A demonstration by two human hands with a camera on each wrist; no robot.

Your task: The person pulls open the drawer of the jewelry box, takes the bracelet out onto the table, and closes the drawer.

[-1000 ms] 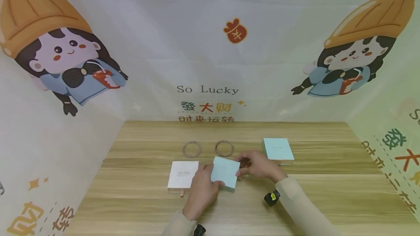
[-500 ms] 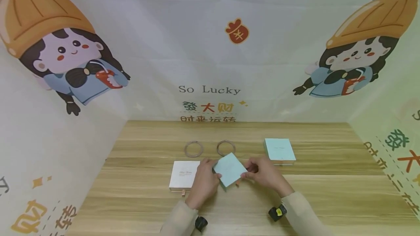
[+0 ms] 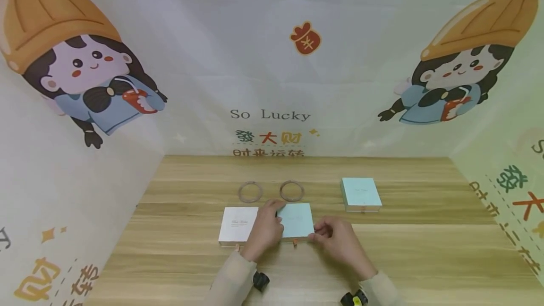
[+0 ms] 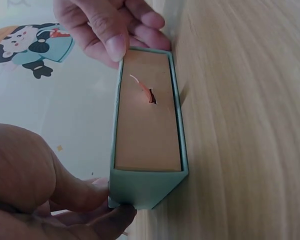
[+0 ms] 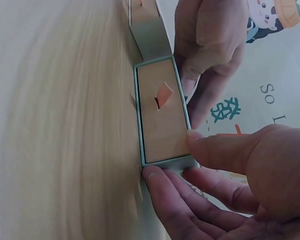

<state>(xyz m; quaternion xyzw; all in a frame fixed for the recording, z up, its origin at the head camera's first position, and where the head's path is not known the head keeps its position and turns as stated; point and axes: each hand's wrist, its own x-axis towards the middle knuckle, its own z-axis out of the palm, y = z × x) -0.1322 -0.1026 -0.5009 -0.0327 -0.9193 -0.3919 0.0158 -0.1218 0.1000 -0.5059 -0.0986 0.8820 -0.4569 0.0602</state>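
Note:
A mint-green drawer box (image 3: 296,221) lies flat on the wooden table, its tan drawer front (image 4: 146,132) facing the person. From the slot in that front sticks a small orange ribbon tab (image 5: 164,95). My left hand (image 3: 267,230) holds the box by its left side, with thumb on top and fingers down the side. At the right front corner my right hand (image 3: 340,242) pinches the box, thumb at the top edge and fingers below. The drawer sits flush inside its sleeve.
A white drawer box (image 3: 237,225) stands just left, partly behind my left hand. Two bangles, the left bangle (image 3: 239,193) and right bangle (image 3: 280,191), lie behind. Another mint-green box (image 3: 361,192) sits at back right. A printed cloth (image 3: 204,84) walls the table.
The mint-green box between my hands has turned so its tabbed drawer front faces the person, and it now lies square on the table. My right hand has shifted toward its front right corner.

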